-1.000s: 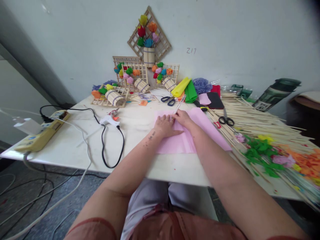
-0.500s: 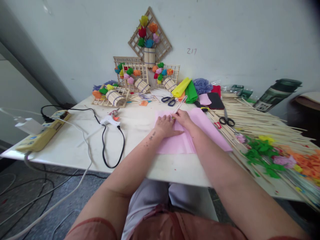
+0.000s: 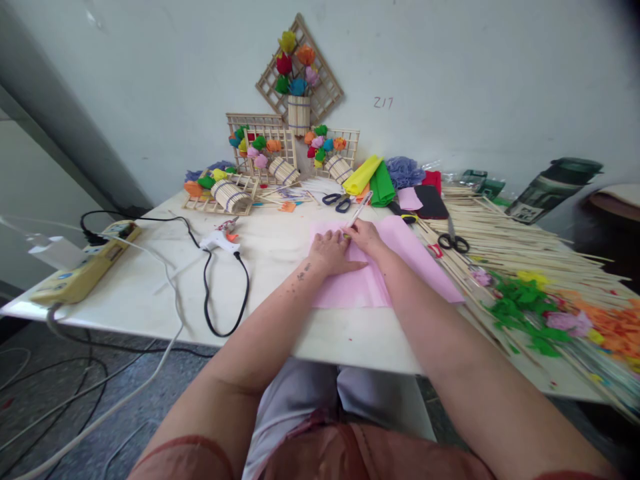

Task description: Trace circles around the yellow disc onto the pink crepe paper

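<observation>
A pink paper sheet [image 3: 353, 291] lies on the white table in front of me, its right part folded or overlapping. My left hand [image 3: 330, 253] rests flat on it, thumb stretched to the right and fingers spread. Close beside those fingertips, my right hand [image 3: 364, 237] grips a white pen [image 3: 361, 208], held upright at a slant. The pen's tip is hidden by the fingers. Something small and yellow-green shows between the two hands, too small to name. Behind the paper lie dark-handled scissors [image 3: 337, 201] and rolls of yellow paper [image 3: 363, 175] and green paper [image 3: 383, 185].
At left are a white glue gun [image 3: 221, 242] with a looping black cord and a power strip [image 3: 87, 263]. Stick lattices with paper flowers [image 3: 299, 73] stand along the wall. Thin wooden sticks [image 3: 520, 233], more scissors [image 3: 453, 242], green paper pieces [image 3: 523, 307] and a bottle [image 3: 555, 190] occupy the right.
</observation>
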The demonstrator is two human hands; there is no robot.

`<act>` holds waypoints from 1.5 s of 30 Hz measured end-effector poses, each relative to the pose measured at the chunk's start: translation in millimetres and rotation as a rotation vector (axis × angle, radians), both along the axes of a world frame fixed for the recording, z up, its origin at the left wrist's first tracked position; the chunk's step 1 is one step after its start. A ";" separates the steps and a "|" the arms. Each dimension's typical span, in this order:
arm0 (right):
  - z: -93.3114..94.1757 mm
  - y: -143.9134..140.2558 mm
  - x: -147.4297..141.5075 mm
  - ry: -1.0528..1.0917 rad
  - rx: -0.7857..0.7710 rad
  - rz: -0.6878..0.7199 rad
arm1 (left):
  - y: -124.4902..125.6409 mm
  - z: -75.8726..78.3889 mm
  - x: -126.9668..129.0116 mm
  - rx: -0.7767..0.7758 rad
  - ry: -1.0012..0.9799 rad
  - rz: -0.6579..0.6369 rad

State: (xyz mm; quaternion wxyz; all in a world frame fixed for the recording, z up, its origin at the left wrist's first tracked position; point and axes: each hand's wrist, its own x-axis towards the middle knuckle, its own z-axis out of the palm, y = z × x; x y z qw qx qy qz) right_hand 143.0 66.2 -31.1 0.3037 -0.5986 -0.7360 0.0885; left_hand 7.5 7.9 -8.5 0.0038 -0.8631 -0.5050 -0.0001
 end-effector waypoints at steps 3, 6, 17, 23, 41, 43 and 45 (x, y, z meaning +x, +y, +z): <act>0.9 -0.5 -0.8 -0.016 0.004 -0.002 | 0.0 -0.3 -0.1 0.002 -0.005 -0.008; 2.1 -1.6 -1.9 -0.028 0.014 0.001 | -0.2 -0.2 0.1 0.005 -0.009 -0.014; -2.7 1.5 0.2 0.120 0.044 -0.016 | -0.1 -0.5 -0.3 0.016 -0.003 -0.017; -7.4 5.3 0.9 0.127 0.085 -0.030 | 1.0 -1.6 -1.0 0.011 0.000 -0.014; -9.2 6.9 1.2 0.128 0.093 -0.035 | 0.3 -0.3 -0.9 -0.018 0.004 0.006; -9.3 7.2 1.4 0.124 0.088 -0.038 | 0.4 -0.5 -0.9 -0.018 0.006 -0.001; -9.0 7.2 1.3 0.109 0.084 -0.053 | 0.7 -0.9 -1.0 -0.018 0.008 -0.009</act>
